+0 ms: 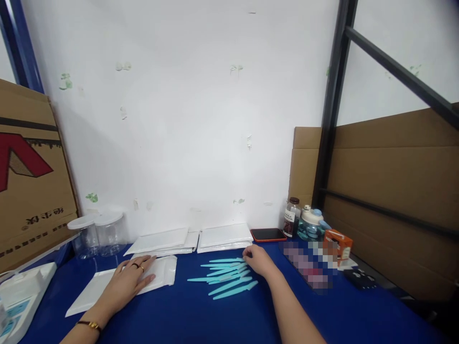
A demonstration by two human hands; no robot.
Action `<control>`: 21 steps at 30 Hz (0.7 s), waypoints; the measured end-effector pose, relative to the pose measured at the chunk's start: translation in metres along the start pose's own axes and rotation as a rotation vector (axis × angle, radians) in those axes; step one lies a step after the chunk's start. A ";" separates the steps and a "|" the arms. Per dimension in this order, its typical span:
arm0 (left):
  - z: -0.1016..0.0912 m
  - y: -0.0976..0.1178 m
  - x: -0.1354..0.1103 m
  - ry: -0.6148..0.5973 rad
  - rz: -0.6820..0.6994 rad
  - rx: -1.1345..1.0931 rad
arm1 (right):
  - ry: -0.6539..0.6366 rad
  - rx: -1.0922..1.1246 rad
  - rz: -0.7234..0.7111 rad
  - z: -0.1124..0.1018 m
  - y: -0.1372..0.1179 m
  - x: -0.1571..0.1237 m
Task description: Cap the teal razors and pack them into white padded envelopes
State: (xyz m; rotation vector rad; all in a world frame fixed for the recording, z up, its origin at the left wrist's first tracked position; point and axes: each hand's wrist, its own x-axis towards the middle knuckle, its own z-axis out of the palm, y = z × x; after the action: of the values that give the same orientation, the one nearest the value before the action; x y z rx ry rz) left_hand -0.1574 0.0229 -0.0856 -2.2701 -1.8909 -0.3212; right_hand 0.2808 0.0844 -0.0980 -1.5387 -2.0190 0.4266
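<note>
My left hand (131, 279) lies flat with fingers spread on a white padded mailer (167, 271), pressing it to the blue table. A ring and a bracelet show on that hand and wrist. Several turquoise eyebrow razors (233, 290) lie in a loose fan near the middle, roughly side by side. At the far right of the fan, my right hand (258, 259) has its fingers pinched together at the end of an eyebrow razor (224, 260). Its fingertips partly cover that end.
Stacked white mailers (224, 236) lie by the wall, beside a phone (268, 234). Clear lidded jars (110, 234) and a white device (27, 296) stand left. A brown bottle (291, 220), a drinking bottle (310, 224) and an orange box (337, 244) stand right. Cardboard (390, 191) flanks the blue table (193, 320).
</note>
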 end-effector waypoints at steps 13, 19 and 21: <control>0.008 0.181 0.082 -0.079 0.194 -0.462 | -0.066 0.149 -0.103 0.017 -0.008 0.001; 0.022 0.180 0.095 -0.057 0.190 -0.306 | -0.024 0.255 -0.114 0.015 0.001 0.010; 0.024 0.174 0.097 -0.039 0.150 -0.332 | 0.016 0.292 -0.086 0.013 0.005 0.013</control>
State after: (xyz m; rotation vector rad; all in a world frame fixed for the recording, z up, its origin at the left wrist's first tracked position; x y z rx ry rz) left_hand 0.0322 0.0896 -0.0813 -2.6285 -1.7828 -0.6129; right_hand 0.2748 0.0993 -0.1078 -1.2701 -1.9045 0.6410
